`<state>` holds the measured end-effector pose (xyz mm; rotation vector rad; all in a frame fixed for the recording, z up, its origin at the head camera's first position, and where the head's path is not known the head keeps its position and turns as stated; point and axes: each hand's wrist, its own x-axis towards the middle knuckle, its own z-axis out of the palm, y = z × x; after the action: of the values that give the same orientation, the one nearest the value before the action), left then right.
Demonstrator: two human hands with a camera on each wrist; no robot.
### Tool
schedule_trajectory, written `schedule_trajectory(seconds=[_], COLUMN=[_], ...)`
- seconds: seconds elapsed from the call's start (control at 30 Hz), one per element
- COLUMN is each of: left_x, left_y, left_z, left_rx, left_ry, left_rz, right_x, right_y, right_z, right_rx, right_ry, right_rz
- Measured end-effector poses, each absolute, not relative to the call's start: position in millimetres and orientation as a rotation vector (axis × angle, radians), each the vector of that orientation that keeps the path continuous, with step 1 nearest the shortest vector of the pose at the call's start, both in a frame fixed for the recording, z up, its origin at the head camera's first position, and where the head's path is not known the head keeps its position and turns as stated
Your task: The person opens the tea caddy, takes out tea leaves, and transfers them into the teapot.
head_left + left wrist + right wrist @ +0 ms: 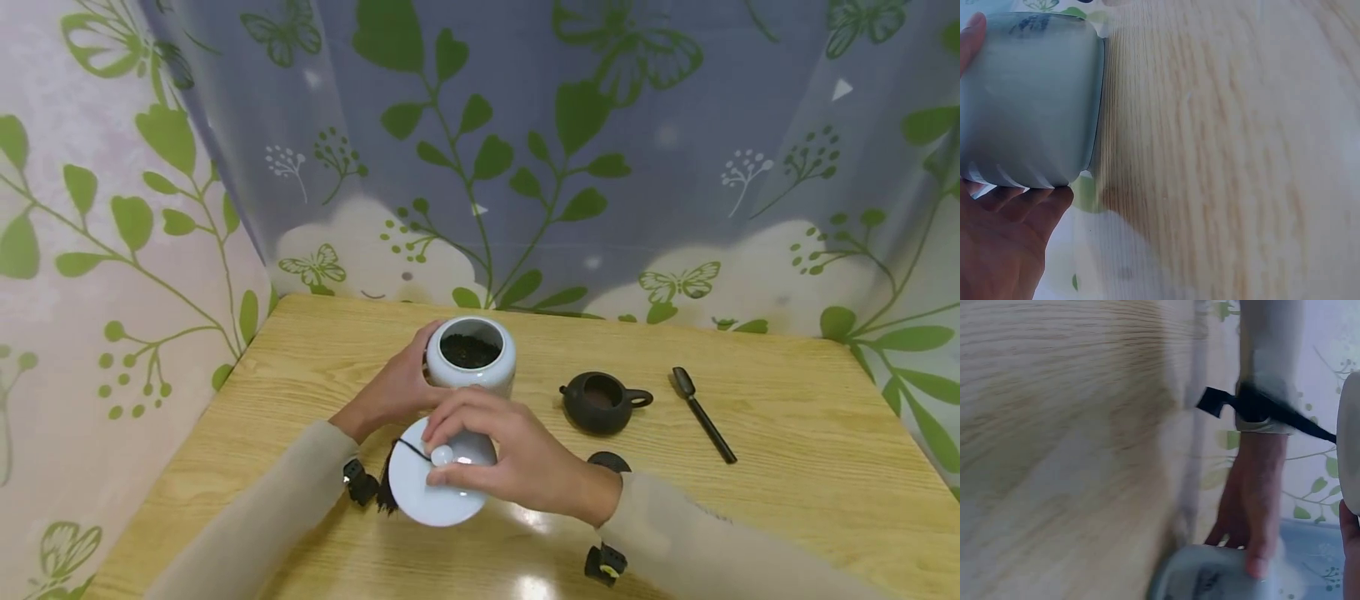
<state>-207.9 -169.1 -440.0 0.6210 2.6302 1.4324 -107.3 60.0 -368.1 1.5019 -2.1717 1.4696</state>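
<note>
In the head view, a white lidless ceramic jar (501,379) holds dark, loose leaf-like bits (469,352). My left hand (393,385) grips the jar's left side; the left wrist view shows its fingers and thumb around the pale jar wall (1029,103). Closer to me, my right hand (521,454) pinches the round knob (442,455) of the jar's white lid (431,500). A black tassel (386,483) hangs from the knob by a cord. The right wrist view catches only the lid's edge (1350,437) and part of that hand.
Right of the jar stands a dark lidless teapot (597,404), its handle pointing right. A small dark round lid (609,461) lies partly behind my right wrist. Farther right is a black scoop (705,417). A patterned curtain (525,167) borders the wooden table (810,433).
</note>
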Motion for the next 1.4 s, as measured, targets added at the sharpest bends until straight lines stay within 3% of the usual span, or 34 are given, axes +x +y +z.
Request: schedule_trajectory(seconds=[0.4,0.83,1.4], left_x=[-207,-208,-209], left_y=[-168,-168,-169], left_z=[-438,-439,-440], left_rx=[0.582,0.578,0.578], left_ry=[2.607,2.57,2.554], left_rz=[1.392,1.43,1.45], right_x=[-109,-136,-151], right_y=[80,102,118], right_z=[-400,-428,-445], right_rx=[1.306,1.179,1.165], right_ry=[-2.467,-2.654,-2.717], right_rz=[1.514,1.421,1.301])
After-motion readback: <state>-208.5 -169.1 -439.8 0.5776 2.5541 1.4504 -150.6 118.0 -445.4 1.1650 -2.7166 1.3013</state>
